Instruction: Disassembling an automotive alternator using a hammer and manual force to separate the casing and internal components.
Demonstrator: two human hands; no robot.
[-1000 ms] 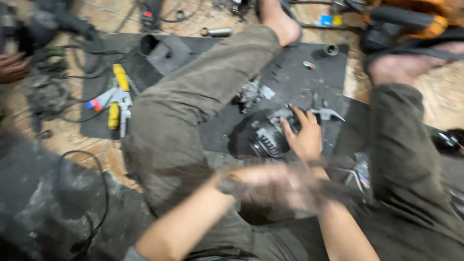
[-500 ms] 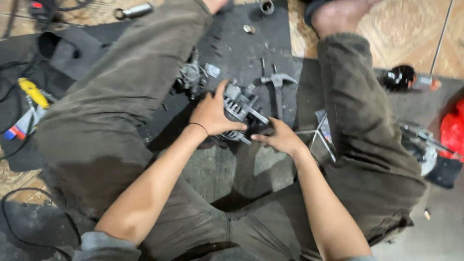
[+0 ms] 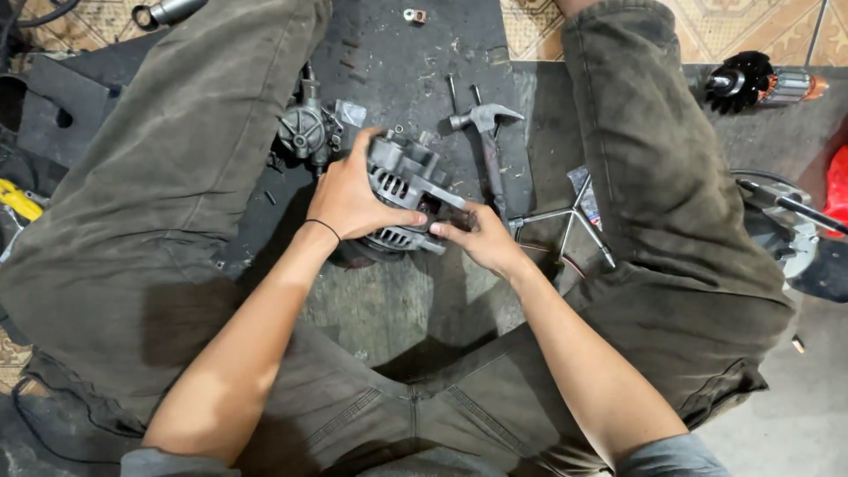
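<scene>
While both hands grip alternator [image 3: 408,190], hammer [image 3: 488,146] beside, legs flanking

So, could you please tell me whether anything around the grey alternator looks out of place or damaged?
Nothing looks broken. The left hand and right hand grip the alternator on the dark mat. Small dark bits litter the mat, and a hammer lies beside it.

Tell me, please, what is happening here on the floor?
A person sits on the floor with legs apart and holds a grey alternator on a dark mat. The left hand grips its housing; the right hand touches its side. A hammer lies just beyond it.
</scene>
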